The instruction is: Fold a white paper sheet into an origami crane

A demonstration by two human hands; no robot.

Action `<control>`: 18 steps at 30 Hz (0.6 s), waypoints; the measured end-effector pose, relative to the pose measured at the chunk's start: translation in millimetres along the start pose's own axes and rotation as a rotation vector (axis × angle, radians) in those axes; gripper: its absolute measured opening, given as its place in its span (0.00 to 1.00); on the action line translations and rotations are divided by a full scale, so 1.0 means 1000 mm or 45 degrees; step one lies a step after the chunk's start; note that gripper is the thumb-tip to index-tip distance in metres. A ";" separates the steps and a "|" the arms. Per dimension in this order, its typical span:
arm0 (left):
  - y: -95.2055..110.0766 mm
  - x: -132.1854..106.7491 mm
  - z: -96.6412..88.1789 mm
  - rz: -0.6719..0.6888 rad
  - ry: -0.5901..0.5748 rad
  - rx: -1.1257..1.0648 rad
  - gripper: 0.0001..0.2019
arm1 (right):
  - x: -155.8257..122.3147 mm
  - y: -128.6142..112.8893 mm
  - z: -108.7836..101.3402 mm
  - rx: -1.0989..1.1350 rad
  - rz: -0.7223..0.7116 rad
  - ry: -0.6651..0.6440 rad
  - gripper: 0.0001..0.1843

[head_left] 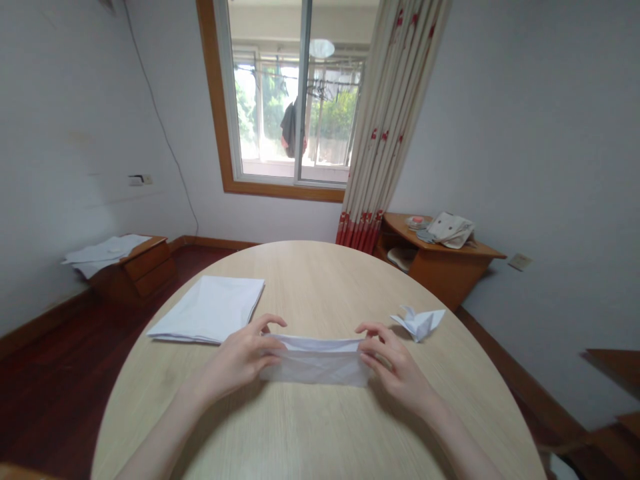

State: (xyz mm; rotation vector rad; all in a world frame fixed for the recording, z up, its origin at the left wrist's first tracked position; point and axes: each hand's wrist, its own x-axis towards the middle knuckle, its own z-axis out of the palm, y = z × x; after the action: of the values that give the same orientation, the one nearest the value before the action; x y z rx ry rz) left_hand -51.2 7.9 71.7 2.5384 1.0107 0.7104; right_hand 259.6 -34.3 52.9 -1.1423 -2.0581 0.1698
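Note:
Between my two hands a white sheet of paper (317, 363) is held by its left and right ends, just over the round wooden table (310, 433). A fold or bent strip runs along its far edge. My left hand (250, 350) pinches the left end, with the index finger raised and curled. On the other end, my right hand (393, 363) grips with thumb and fingers, its index finger also lifted. To the right lies a folded white paper crane (420, 323). A stack of white paper (210, 310) rests beyond my left hand.
A low wooden cabinet (145, 270) with papers on top stands by the left wall. At the right back, a corner cabinet (445, 267) carries a cloth bag (450, 229) and small items. A window (295, 120) and a curtain (390, 127) are behind the table.

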 end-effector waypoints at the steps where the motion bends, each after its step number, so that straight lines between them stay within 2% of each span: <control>1: 0.000 0.000 0.000 0.013 0.002 -0.017 0.09 | 0.000 0.000 0.001 0.008 0.014 -0.009 0.10; 9: 0.004 0.002 0.004 0.033 -0.008 -0.073 0.11 | 0.002 -0.005 0.004 0.034 0.043 -0.020 0.11; 18: 0.008 0.002 0.010 0.014 0.058 -0.040 0.11 | 0.003 -0.011 0.004 0.027 -0.009 -0.006 0.10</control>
State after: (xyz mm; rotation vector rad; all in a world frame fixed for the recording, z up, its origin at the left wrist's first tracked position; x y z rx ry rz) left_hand -40.5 2.9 67.7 2.5132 0.9928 0.7847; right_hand 248.8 -37.5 56.8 -1.1227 -2.0595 0.1905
